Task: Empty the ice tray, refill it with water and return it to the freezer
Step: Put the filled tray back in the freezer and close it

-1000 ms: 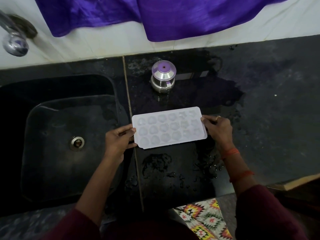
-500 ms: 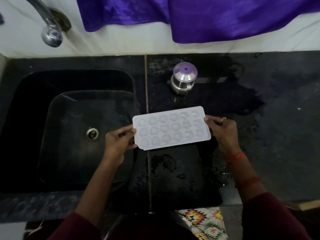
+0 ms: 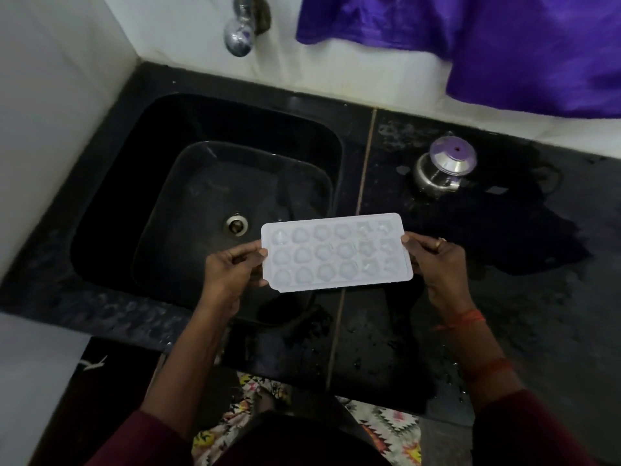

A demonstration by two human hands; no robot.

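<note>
**Location: domestic kitchen, sink area**

A black sink (image 3: 158, 136) with a round drain (image 3: 236, 224) is set in a wet black stone counter (image 3: 554, 314), below a wall-mounted chrome tap (image 3: 239, 37). A lidded steel pot (image 3: 443, 169) stands on the counter, and an ice tray (image 3: 336, 252) is held above it. Purple cloth (image 3: 504, 45) hangs against the white wall (image 3: 67, 79).

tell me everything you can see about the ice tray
The ice tray is white, rectangular plastic with rounded corners and three rows of six moulded cells; what fills them cannot be told. It is held roughly flat over the right edge of the sink, the left hand gripping one short end and the right hand the other.
</note>
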